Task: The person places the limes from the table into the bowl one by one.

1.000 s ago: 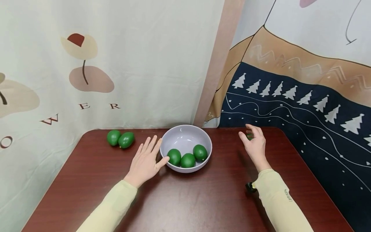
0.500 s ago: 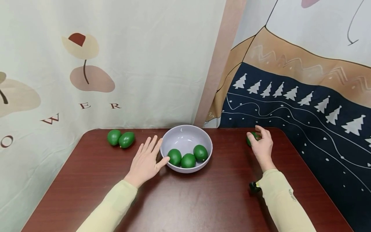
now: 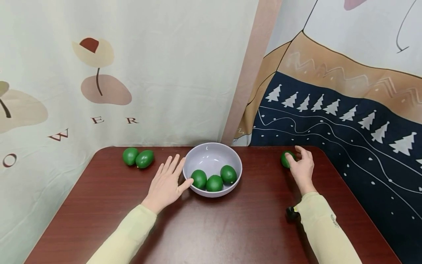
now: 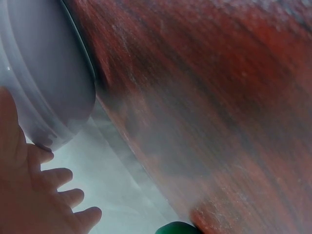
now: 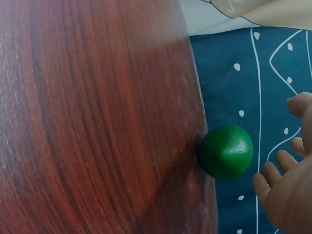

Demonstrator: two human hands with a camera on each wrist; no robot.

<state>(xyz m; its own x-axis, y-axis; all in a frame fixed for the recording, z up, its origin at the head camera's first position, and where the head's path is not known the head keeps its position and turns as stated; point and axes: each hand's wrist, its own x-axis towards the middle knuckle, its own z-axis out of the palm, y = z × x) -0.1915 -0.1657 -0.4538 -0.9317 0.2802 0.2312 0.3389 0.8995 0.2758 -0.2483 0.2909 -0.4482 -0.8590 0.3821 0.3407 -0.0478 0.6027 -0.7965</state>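
A pale lilac bowl (image 3: 211, 156) stands near the table's back edge with three green fruits inside, one of them a lime-like fruit (image 3: 214, 183). Against the bowl's left side rests my left hand (image 3: 165, 185), fingers spread and straight; the left wrist view shows its fingertips at the bowl (image 4: 53, 73). My right hand (image 3: 302, 169) is beside another green fruit (image 3: 287, 160) at the back right. In the right wrist view a gap separates this fruit (image 5: 226, 152) from the relaxed fingers of the right hand (image 5: 290, 180).
Two more green fruits, one (image 3: 130, 156) beside the other (image 3: 144, 159), lie at the back left of the dark red table (image 3: 211, 231). A pale curtain (image 3: 165, 73) and a dark patterned cloth (image 3: 329, 139) hang behind and to the right.
My right hand has moved to the right, and the green fruit beside it, earlier mostly hidden by the fingers, shows more fully. The left hand still rests at the bowl.
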